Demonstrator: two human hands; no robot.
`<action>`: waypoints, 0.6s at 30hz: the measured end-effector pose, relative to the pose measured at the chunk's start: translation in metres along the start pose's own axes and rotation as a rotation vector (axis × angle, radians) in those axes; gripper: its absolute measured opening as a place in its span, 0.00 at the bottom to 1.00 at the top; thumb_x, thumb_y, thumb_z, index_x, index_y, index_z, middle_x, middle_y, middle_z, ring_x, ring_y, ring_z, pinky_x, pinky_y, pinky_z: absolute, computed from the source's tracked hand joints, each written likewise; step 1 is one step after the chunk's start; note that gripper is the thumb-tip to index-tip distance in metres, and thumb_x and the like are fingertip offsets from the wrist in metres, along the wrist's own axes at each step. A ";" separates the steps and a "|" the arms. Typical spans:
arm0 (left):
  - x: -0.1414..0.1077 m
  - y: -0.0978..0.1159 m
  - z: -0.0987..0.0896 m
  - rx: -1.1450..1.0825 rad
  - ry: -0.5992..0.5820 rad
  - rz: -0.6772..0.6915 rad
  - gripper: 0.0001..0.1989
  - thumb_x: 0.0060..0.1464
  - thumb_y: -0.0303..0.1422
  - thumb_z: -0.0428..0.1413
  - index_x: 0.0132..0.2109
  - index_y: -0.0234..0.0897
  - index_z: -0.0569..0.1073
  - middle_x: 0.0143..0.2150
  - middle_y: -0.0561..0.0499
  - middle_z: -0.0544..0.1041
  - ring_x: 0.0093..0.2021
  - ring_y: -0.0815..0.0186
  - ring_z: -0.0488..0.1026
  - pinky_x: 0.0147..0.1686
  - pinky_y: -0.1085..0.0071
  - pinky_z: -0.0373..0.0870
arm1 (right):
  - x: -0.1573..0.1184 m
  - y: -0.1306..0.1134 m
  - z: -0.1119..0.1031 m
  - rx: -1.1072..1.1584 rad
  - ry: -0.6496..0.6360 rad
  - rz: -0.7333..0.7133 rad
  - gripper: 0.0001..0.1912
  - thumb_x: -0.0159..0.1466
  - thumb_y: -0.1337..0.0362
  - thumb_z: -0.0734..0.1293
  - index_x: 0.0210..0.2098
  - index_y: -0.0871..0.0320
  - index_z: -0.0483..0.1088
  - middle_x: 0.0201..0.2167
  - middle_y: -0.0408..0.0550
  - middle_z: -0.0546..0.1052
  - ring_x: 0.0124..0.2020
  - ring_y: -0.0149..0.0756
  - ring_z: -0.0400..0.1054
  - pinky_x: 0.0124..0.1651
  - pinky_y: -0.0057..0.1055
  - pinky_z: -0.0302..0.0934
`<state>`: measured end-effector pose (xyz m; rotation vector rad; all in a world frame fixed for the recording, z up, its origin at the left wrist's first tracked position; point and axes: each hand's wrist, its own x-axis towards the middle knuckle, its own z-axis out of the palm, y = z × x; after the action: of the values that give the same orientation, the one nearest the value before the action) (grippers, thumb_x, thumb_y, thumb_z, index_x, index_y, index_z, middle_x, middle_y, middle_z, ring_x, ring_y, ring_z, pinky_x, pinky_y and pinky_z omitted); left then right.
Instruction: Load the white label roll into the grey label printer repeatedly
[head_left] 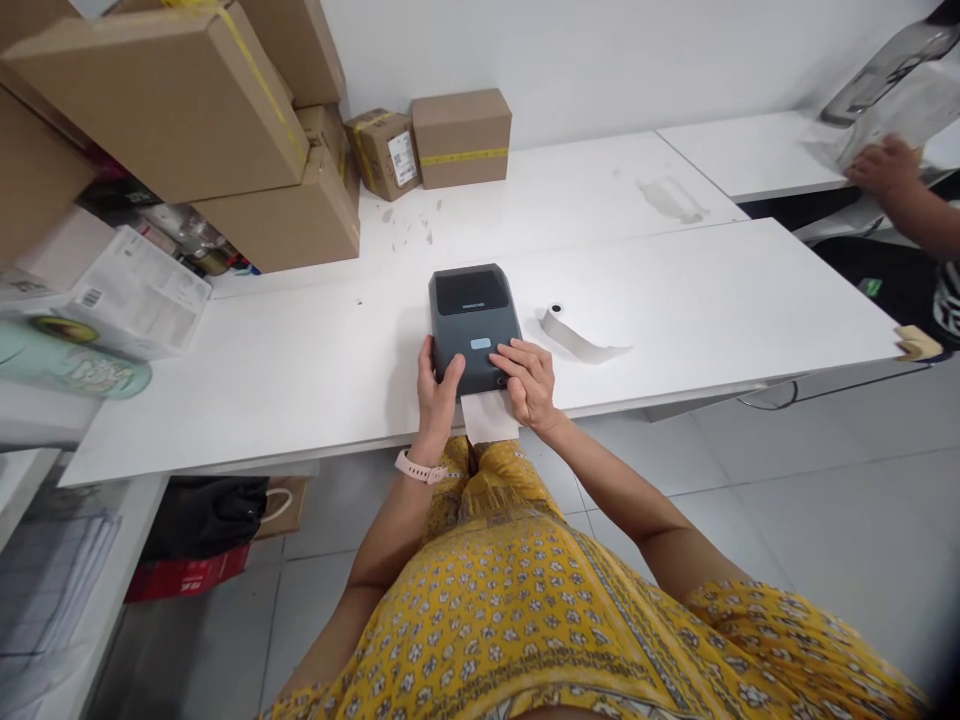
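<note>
A dark grey device (474,325) with a light blue button lies on the white table near its front edge. White paper (490,417) hangs from its near end, past the table edge. My left hand (438,388) grips the device's left near corner, thumb on top. My right hand (529,382) rests at the right near corner, some fingers stretched over the top and the others curled beside the paper. Right of the device stands a small paper roll (556,315) with its strip unrolled to the right.
Stacked cardboard boxes (172,100) rise at the back left. Two smaller boxes, one brown (462,138), stand against the wall. A green bottle (71,358) lies at far left. At right, another person's hand (885,165) touches a clear plastic bag.
</note>
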<state>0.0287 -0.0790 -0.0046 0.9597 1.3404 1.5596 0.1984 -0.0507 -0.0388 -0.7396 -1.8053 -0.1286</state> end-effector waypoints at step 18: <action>-0.045 -0.019 -0.025 0.101 0.076 -0.048 0.37 0.52 0.52 0.66 0.65 0.43 0.68 0.70 0.40 0.68 0.66 0.53 0.70 0.63 0.59 0.70 | 0.004 -0.012 0.002 0.140 -0.065 0.366 0.31 0.76 0.51 0.49 0.46 0.49 0.83 0.47 0.51 0.83 0.57 0.49 0.74 0.60 0.55 0.65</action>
<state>0.0230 -0.1282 -0.0275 0.9302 1.4968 1.5181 0.1897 -0.0578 -0.0326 -0.9671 -1.6900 0.2632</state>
